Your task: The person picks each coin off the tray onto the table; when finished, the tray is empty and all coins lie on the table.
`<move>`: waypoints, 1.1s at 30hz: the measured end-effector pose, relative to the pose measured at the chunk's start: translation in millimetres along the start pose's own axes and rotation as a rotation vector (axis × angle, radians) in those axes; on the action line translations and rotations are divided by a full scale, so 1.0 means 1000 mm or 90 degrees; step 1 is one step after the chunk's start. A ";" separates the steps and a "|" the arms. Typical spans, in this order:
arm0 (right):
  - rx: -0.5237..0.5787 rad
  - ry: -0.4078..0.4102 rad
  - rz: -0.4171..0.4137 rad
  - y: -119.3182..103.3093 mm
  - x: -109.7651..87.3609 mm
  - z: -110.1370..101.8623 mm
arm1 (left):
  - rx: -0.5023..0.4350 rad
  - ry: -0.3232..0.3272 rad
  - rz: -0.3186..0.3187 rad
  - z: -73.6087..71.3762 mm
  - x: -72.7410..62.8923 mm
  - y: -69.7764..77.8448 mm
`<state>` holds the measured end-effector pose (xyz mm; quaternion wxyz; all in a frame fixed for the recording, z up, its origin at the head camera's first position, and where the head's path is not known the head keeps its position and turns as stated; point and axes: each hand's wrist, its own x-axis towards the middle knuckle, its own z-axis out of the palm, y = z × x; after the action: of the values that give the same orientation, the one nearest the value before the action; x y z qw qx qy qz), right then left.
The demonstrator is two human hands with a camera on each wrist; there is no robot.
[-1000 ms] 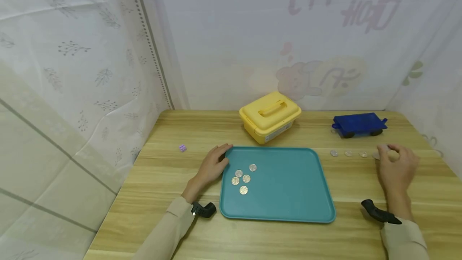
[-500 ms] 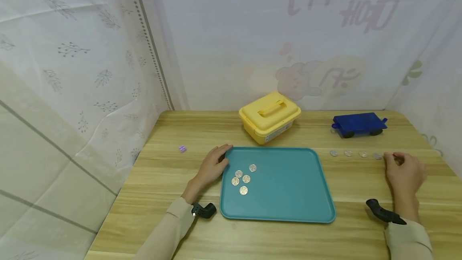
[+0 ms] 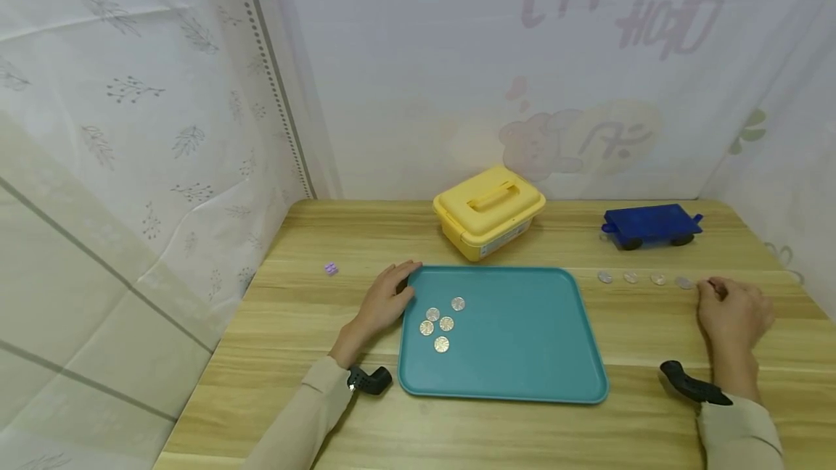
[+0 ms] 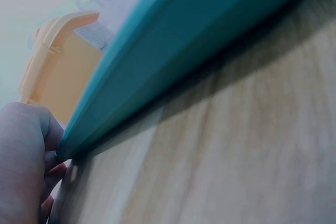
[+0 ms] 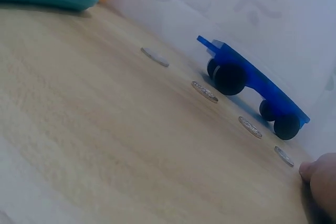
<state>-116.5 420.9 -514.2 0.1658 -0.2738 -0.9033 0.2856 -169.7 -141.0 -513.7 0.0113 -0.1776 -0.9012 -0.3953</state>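
Note:
In the head view my left hand (image 3: 382,303) grips the upper left corner of a teal tray (image 3: 522,389), with the thumb at its left rim. The left wrist view shows fingers (image 4: 50,179) bent around that corner. Several silver coins (image 3: 441,344) lie on the tray's left part. On the table at right, several more coins (image 3: 658,279) form a row. My right hand (image 3: 734,314) is at the row's right end, thumb and forefinger pinched together low at the table next to the last coin (image 5: 284,156). The coin in its fingertips is hidden from view.
Behind the tray stands a yellow lidded box (image 3: 490,209) with a handle. A blue wheeled toy wagon (image 3: 651,225) sits behind the row of coins. A small purple block (image 3: 331,268) lies at left. White patterned cloth (image 3: 418,93) hangs around the table.
My right hand has moved a little to the right and down to the table, uncovering the last coin of the row. My left hand and the tray stay put.

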 end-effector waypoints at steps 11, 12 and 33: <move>0.091 0.030 0.054 -0.003 -0.001 -0.002 | -0.001 -0.002 0.003 0.001 0.000 -0.001; 0.108 0.040 0.062 -0.004 -0.001 -0.002 | 0.000 -0.002 0.002 0.001 0.000 -0.001; 0.352 0.144 0.013 -0.038 -0.003 0.004 | 0.000 0.003 0.009 0.000 0.001 -0.001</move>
<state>-131.4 391.0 -494.5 0.3305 -0.2574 -0.7641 0.4906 -170.9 -141.3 -513.8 0.0165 -0.1832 -0.8997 -0.3959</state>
